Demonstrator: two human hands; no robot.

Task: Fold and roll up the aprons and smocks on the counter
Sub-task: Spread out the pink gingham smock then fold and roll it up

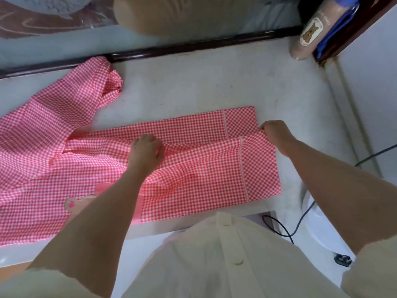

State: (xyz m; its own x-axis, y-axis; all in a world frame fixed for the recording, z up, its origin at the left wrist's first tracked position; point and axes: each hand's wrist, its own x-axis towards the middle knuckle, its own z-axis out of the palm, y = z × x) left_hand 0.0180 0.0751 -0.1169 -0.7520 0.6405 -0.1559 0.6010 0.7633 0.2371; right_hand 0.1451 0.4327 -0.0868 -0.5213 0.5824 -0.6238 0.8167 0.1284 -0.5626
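The smock (193,168) lies across the desk (193,87), a bottle (309,31) at the far right corner, a cable (279,229) right of it.

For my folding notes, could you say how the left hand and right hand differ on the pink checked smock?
The left hand sits mid-cloth, fingers curled into a bunched fold; the right hand pinches the edge at the hemmed end. The left hand lies over fabric, the right hand mostly over bare counter. Both hold the same smock.
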